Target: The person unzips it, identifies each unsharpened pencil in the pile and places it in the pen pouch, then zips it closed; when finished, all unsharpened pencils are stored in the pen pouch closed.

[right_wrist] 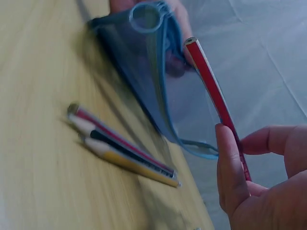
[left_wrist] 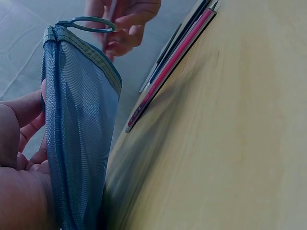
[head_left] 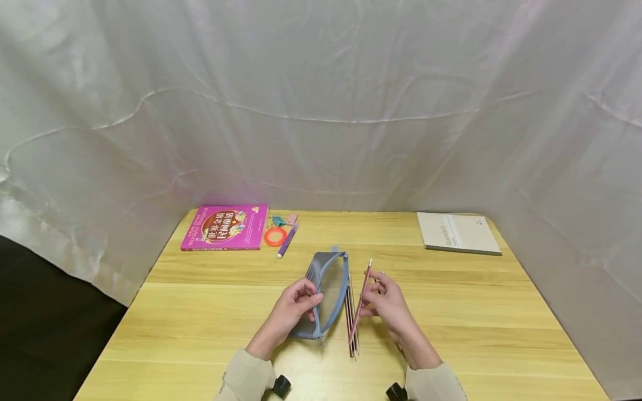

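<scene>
My left hand grips the edge of a blue-grey mesh pencil case, whose zipped mouth gapes toward the right. Between thumb and fingers, my right hand pinches a red pencil, slanted beside the case with its white end up in the head view. Several more pencils lie in a loose bundle on the table between the case and the right hand, red, black and yellow ones among them. Under the right hand, a thin stick-like thing shows only in part.
A pink book lies at the back left. Beside it are an orange ring, a purple marker, a pink block and a small teal thing. At the back right lies a pale notebook. Grey curtains surround the wooden table.
</scene>
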Demonstrator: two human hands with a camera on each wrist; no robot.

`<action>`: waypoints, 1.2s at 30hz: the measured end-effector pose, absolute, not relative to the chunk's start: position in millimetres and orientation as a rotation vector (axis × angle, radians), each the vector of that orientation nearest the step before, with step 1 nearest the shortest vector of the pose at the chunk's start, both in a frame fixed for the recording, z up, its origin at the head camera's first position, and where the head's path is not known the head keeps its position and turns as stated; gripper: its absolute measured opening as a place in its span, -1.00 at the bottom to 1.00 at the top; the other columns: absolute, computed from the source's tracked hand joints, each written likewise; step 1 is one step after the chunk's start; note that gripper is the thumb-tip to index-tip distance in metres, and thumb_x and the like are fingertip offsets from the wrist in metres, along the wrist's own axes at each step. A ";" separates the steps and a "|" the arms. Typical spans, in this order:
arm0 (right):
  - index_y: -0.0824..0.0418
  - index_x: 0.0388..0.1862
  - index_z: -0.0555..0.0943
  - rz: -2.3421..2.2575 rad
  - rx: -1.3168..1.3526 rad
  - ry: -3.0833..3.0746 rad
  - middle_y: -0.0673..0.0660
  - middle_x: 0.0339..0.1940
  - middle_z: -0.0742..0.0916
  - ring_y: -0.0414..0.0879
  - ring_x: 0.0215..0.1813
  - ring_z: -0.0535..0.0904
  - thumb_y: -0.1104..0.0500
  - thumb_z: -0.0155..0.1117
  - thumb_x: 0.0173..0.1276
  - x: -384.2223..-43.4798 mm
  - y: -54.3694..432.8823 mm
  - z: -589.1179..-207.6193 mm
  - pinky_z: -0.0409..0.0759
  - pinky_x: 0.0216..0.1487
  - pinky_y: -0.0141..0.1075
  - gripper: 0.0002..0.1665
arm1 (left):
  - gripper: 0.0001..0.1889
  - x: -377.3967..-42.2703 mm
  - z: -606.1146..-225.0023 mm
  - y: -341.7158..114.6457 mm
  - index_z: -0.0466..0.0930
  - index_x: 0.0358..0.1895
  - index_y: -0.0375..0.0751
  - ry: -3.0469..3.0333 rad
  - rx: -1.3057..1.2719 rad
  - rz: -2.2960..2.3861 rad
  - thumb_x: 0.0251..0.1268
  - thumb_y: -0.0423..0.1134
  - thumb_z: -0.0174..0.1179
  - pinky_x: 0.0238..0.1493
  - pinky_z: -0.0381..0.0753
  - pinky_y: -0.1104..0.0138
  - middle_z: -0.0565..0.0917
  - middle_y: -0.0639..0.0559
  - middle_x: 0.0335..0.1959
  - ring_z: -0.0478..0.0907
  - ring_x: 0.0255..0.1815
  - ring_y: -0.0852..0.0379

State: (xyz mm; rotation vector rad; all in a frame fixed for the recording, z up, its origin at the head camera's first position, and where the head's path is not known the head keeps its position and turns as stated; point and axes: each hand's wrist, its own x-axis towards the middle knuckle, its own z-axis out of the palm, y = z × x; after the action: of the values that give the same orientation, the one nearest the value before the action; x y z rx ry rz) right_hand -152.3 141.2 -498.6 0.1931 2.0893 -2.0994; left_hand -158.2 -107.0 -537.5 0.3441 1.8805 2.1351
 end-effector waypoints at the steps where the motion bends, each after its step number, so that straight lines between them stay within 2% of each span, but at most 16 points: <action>1: 0.36 0.52 0.31 -2.120 0.182 2.068 0.20 -0.21 0.60 -0.08 -0.33 0.65 0.53 0.17 0.31 -152.5 140.9 -498.6 0.81 -0.33 -0.22 -0.23 | -0.76 -157.9 -537.3 -106.7 0.45 -0.13 -0.42 1.880 0.336 2.136 0.48 -0.30 0.28 -0.44 0.67 0.41 0.53 0.11 -0.40 0.55 -0.55 0.25; 10: 0.37 0.50 0.30 -2.228 0.160 1.987 0.14 -0.22 0.60 -0.07 -0.29 0.65 0.55 0.14 0.28 -152.5 136.2 -498.1 0.82 -0.25 -0.20 -0.23 | -0.73 -159.0 -537.9 -105.6 0.43 -0.12 -0.48 1.883 0.331 2.131 0.48 -0.30 0.27 -0.44 0.66 0.40 0.53 0.10 -0.40 0.55 -0.56 0.24; 17: 0.37 0.48 0.28 -2.293 0.165 1.946 0.21 -0.12 0.57 -0.04 -0.23 0.66 0.54 0.15 0.35 -152.9 127.2 -499.5 0.82 -0.19 -0.21 -0.28 | -0.73 -158.0 -538.3 -105.3 0.43 -0.11 -0.50 1.882 0.336 2.126 0.48 -0.32 0.26 -0.45 0.66 0.41 0.52 0.09 -0.40 0.55 -0.56 0.24; 27: 0.38 0.46 0.25 -2.293 0.134 1.972 0.30 -0.08 0.54 -0.04 -0.29 0.66 0.57 0.14 0.34 -152.3 101.5 -505.9 0.83 -0.22 -0.18 -0.28 | -0.73 -158.7 -537.7 -105.4 0.44 -0.10 -0.48 1.886 0.330 2.124 0.48 -0.30 0.27 -0.46 0.65 0.41 0.50 0.10 -0.40 0.53 -0.55 0.25; 36: 0.40 0.44 0.24 -2.272 0.185 1.981 0.24 -0.12 0.53 -0.08 -0.33 0.64 0.56 0.15 0.35 -153.7 94.4 -508.2 0.83 -0.23 -0.19 -0.31 | -0.72 -159.2 -538.3 -105.9 0.43 -0.10 -0.50 1.877 0.330 2.135 0.48 -0.31 0.27 -0.47 0.63 0.43 0.51 0.11 -0.40 0.52 -0.55 0.26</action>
State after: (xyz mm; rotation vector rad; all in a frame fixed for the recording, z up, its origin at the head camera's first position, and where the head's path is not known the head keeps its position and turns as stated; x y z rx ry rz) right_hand -153.7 94.4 -508.2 0.1850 1.9812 -2.2721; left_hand -159.2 -105.9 -538.3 0.3302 1.8773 2.1346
